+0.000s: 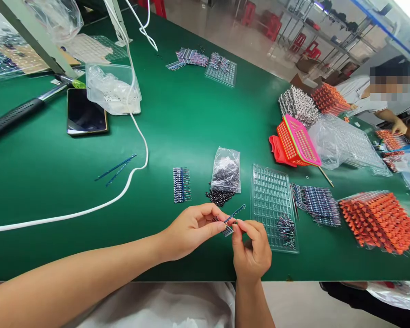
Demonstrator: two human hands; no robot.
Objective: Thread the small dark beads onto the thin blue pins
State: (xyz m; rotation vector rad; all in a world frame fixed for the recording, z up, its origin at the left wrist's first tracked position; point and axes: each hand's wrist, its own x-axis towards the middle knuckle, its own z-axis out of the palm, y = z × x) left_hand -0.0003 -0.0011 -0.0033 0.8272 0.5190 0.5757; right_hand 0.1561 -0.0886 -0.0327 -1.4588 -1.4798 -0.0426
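My left hand is closed on a thin blue strip with pale dots, its free end pointing up and right. Under the same fingers shows a small row of grey, pin-like parts, partly hidden. My right hand pinches at the lower end of the strip; what lies between its fingertips is too small to make out. Just beyond the hands lie a pile of small dark beads and a clear bag of them. A clear compartment tray lies right of my right hand, with a heap of pin-like parts on it.
A row of blue-and-white pin parts lies left of the bag. Bundled pin parts, orange stacks and a red basket stand right. A white cable, phone and hammer lie left. Another person works at far right.
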